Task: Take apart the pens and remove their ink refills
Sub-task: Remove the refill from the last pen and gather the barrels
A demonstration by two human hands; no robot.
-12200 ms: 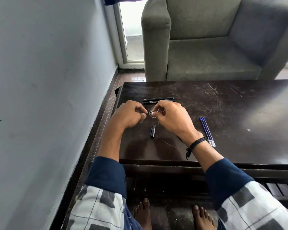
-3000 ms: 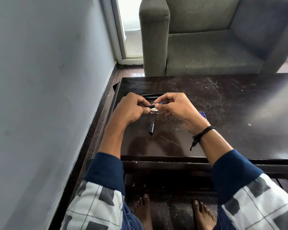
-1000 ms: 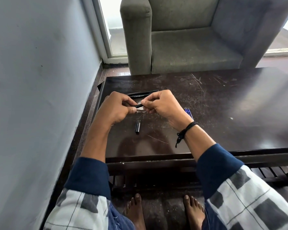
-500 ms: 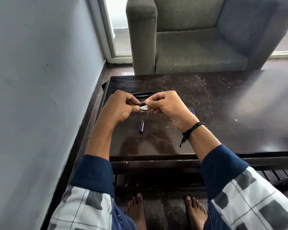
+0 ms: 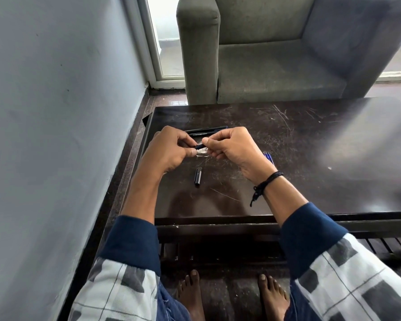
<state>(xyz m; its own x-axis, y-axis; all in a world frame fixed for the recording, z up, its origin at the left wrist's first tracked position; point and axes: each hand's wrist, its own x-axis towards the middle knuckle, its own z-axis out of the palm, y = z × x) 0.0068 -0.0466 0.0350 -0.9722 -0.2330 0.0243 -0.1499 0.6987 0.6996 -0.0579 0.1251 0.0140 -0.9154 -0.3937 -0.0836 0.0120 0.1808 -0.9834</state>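
Above the dark table (image 5: 310, 181), my left hand (image 5: 169, 150) and my right hand (image 5: 232, 147) pinch the two ends of a short black pen part (image 5: 199, 146); only a small piece shows between the fingertips. A black pen cap (image 5: 198, 177) lies on the table just below my hands. Two black pens (image 5: 206, 131) lie side by side behind my hands. The blue tips of removed refills (image 5: 268, 157) peek out behind my right wrist; the remainder of them is hidden.
A grey wall (image 5: 56, 135) runs close along the table's left edge. A grey armchair (image 5: 276, 61) stands beyond the far edge. The scratched tabletop stretches to the right. My bare feet (image 5: 232, 295) rest on the floor under the near edge.
My hands have stayed together on the pen part over the same spot of the table, with small finger shifts. The view has moved a little. The cap and pens lie unmoved.
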